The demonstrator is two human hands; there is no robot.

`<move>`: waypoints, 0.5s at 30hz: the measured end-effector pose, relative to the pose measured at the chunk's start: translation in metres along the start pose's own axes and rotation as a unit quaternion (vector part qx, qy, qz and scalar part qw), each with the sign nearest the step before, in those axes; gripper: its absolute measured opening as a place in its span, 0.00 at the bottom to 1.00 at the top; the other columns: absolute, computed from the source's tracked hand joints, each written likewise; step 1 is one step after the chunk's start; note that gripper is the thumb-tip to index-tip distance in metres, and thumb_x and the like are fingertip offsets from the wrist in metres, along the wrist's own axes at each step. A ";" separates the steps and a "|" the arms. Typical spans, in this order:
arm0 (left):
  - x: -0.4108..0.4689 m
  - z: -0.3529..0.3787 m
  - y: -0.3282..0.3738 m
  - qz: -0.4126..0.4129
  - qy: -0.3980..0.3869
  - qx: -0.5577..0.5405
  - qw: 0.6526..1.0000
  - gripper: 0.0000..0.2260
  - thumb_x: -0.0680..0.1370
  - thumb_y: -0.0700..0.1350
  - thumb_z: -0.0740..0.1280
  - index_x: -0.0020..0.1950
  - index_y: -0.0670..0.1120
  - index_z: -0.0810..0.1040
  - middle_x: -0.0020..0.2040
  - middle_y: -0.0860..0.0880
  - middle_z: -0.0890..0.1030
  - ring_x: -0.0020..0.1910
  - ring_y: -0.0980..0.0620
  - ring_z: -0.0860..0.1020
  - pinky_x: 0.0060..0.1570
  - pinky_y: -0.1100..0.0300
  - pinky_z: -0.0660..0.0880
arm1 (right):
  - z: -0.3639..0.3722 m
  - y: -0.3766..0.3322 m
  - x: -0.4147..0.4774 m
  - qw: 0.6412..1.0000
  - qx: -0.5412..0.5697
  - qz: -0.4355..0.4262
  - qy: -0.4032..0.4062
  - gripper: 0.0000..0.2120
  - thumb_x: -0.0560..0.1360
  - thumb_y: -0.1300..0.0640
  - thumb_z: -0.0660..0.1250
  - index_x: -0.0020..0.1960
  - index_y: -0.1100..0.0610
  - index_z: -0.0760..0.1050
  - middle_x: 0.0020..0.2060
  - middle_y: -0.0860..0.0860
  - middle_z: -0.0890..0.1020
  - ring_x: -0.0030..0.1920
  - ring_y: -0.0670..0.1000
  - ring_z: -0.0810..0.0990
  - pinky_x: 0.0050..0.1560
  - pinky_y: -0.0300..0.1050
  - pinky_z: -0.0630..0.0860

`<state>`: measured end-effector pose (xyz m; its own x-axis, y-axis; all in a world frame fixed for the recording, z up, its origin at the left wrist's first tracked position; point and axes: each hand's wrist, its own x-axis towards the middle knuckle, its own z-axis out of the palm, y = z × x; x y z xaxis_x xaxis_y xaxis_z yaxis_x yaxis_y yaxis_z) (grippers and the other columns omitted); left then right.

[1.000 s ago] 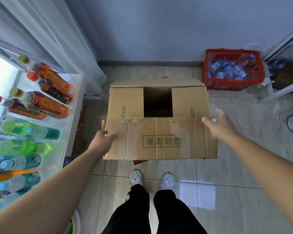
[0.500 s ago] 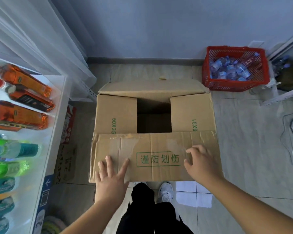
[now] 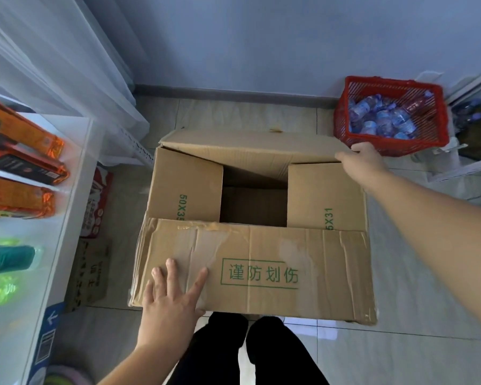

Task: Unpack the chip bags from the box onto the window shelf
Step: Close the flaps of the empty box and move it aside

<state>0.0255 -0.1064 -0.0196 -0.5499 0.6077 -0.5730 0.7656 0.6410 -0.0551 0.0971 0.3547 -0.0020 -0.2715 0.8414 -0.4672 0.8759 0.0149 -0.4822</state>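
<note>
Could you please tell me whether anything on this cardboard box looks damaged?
Yes: the near flap of the cardboard box is creased and scuffed, with torn tape residue along its far edge and a crumpled left end by the left hand.

Tiled floor and white window shelf.
Floor bore an open cardboard box and a red basket, apart; shelf held drink bottles lying flat.

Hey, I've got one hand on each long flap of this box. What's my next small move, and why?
Probably swing the far flap back away from you with your right hand, now at its corner. It leans over the opening, the left hand presses the near flap down, and the two side flaps cover most of the rest.
</note>
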 end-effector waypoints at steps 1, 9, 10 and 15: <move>0.001 0.001 -0.001 0.001 0.005 -0.001 1.000 0.43 0.59 0.59 0.83 0.73 0.58 0.74 0.71 0.29 0.71 0.65 0.24 0.74 0.58 0.33 0.76 | 0.002 -0.002 0.009 1.000 0.025 0.019 -0.004 0.29 0.75 0.44 0.68 0.70 0.57 0.70 0.67 0.58 0.75 0.68 0.60 0.73 0.62 0.52 0.70; 0.006 0.000 -0.001 0.006 0.026 0.025 0.999 0.42 0.61 0.57 0.83 0.74 0.56 0.74 0.69 0.28 0.70 0.63 0.23 0.74 0.57 0.34 0.76 | 0.014 0.009 0.041 0.980 0.183 0.082 0.020 0.21 0.77 0.55 0.69 0.68 0.60 0.74 0.62 0.53 0.78 0.58 0.53 0.75 0.59 0.44 0.69; 0.007 0.000 -0.001 0.005 0.027 0.029 0.999 0.42 0.61 0.58 0.83 0.74 0.56 0.73 0.69 0.28 0.70 0.63 0.23 0.74 0.57 0.34 0.76 | 0.013 0.007 0.039 0.970 0.227 0.083 0.023 0.22 0.76 0.55 0.70 0.68 0.60 0.75 0.60 0.52 0.79 0.57 0.51 0.75 0.59 0.43 0.70; 0.004 -0.002 0.006 -0.008 0.020 0.037 0.999 0.41 0.65 0.60 0.80 0.76 0.58 0.70 0.71 0.29 0.69 0.66 0.25 0.72 0.60 0.36 0.75 | 0.012 0.041 0.085 0.923 0.372 0.082 -0.044 0.45 0.46 0.37 0.80 0.62 0.51 0.81 0.57 0.47 0.85 0.59 0.53 0.82 0.66 0.57 0.74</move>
<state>0.0272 -0.0991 -0.0205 -0.5739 0.6170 -0.5385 0.7787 0.6147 -0.1255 0.1049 0.4204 -0.0697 -0.2196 0.7514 -0.6222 0.4005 -0.5122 -0.7598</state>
